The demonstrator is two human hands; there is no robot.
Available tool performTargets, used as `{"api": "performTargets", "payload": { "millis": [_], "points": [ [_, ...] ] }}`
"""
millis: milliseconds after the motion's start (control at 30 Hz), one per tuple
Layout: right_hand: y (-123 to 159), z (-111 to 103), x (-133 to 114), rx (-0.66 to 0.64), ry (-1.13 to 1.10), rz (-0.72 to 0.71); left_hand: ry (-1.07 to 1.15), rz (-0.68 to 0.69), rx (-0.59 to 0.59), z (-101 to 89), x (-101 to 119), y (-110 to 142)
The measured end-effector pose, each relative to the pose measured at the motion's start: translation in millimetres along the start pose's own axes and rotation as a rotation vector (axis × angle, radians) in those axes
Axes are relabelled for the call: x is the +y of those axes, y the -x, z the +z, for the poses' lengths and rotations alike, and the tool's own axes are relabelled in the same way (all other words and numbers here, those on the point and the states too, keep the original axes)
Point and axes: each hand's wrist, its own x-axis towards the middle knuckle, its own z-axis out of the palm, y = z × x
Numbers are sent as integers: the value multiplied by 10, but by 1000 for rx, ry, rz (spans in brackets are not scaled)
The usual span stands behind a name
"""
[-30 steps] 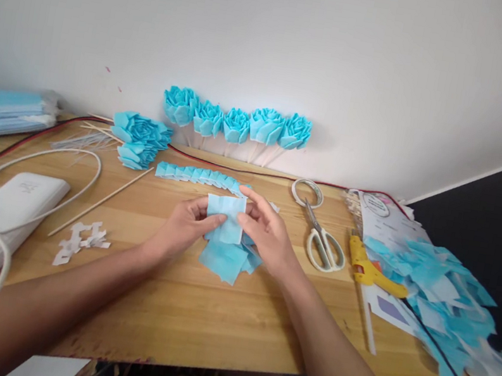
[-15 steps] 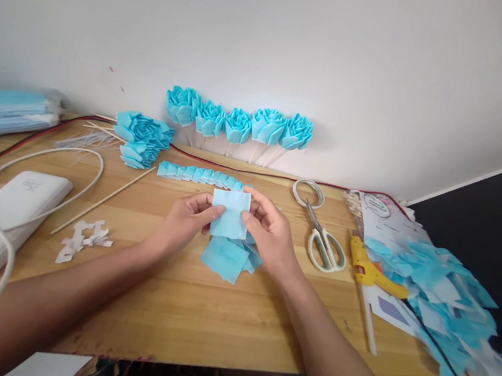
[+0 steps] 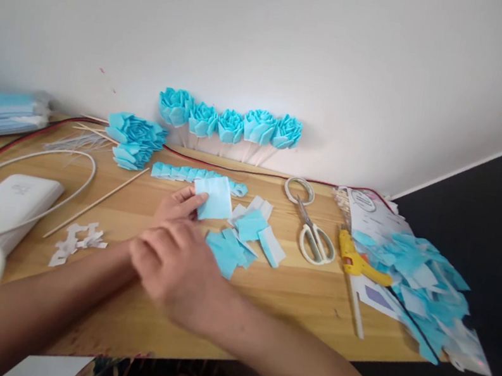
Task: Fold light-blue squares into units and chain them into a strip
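Observation:
A light blue square of thin sheet (image 3: 215, 198) is pinched at its left edge by the thumb and fingers of my left hand (image 3: 180, 202). My right hand (image 3: 182, 266) lies across my left wrist, its fingers bent and close together over it; part of the wrist is hidden beneath. To the right of the held square lie loose blue and white pieces (image 3: 252, 223), some overlapping. Behind the left hand stretches a strip of folded blue pieces (image 3: 186, 173), partly covered by the square.
Several blue fabric roses (image 3: 231, 126) lean against the wall, with more roses (image 3: 134, 139) to their left. Scissors (image 3: 316, 241), a tape roll (image 3: 299, 190), a yellow glue gun (image 3: 354, 260) and blue scraps (image 3: 430, 269) lie right. A white power bank (image 3: 8, 224) and wooden stick (image 3: 97, 202) are left.
My right hand has let go of the square and moved left and nearer onto my left wrist. The left hand still holds the square, now tilted. The view has shifted slightly right.

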Motion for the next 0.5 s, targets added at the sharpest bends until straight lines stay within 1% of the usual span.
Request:
{"api": "performTargets", "payload": {
  "millis": [67, 133, 233, 333, 367, 500],
  "points": [
    [-16, 53, -154, 14, 11, -39, 49, 9, 38, 19, -28, -7],
    [-28, 59, -241, 5, -3, -62, 90, 23, 41, 43, -34, 3],
    [-54, -24, -201, -8, -13, -68, 117, 13, 52, 45, -4, 5],
    [-69, -122, -89, -72, 68, 43, 110, -43, 107, 10, 23, -31],
    [-65, -134, -75, -78, 78, 54, 109, -45, 115, 1, 25, -41],
    [-1, -92, -162, -58, 43, 20, 128, 7, 82, 22, 22, -14]
  ]
}}
